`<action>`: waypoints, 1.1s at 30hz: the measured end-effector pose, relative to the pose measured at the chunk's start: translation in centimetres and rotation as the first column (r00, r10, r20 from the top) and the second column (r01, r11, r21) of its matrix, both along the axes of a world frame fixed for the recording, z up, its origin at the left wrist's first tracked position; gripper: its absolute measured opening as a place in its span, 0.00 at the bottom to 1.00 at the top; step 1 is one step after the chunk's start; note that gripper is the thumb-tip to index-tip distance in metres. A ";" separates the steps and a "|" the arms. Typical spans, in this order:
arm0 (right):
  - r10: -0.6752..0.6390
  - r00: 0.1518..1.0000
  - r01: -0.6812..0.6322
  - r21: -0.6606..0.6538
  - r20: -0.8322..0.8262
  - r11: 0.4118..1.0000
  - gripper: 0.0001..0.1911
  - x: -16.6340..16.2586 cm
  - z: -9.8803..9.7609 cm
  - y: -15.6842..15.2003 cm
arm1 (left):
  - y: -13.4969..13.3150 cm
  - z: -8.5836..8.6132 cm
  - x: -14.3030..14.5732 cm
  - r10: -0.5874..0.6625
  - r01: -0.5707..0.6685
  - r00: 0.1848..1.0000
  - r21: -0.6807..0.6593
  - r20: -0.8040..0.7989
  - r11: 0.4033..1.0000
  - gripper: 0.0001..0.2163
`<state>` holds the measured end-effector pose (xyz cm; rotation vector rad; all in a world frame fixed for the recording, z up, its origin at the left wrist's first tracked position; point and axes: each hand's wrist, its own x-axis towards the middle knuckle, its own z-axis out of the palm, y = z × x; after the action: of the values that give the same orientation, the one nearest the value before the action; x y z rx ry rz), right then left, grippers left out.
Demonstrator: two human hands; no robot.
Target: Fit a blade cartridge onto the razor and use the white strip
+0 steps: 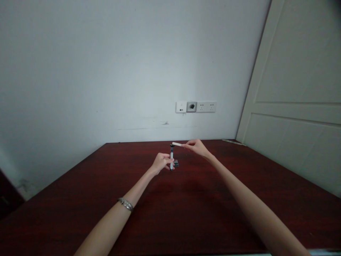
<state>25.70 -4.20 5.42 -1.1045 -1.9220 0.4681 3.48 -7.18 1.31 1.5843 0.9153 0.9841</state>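
Note:
My left hand [161, 161] is closed around a slim razor [172, 156] with a white handle and a dark head, held upright above the table. Between the fingertips of my right hand [196, 146] is a short white stick [177, 144], pinched at one end. Its free end points left and meets or nearly meets the razor's dark head; contact is too small to confirm. Just behind the left fingers lies a small dark case [176, 163] with a greenish tint, partly covered by the fingers and handle.
A dark red wooden table [128, 177] spreads beneath both arms and runs back to a white wall [128, 71]. Sockets [206, 107] line the wall above its back edge. On the right stands a pale panelled door [298, 89]. A thin strip [233, 142] lies at the back right corner.

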 end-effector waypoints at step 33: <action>0.182 0.793 -0.370 -0.223 -0.582 0.902 0.19 -5.3 -2.2 -6.6 | 1.2 -0.5 0.0 0.256 -0.211 0.966 0.444 -0.042 0.871 0.07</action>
<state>20.37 -10.81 3.17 -0.7555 -1.5127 1.1773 3.47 -5.96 0.85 1.9424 1.0220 1.3650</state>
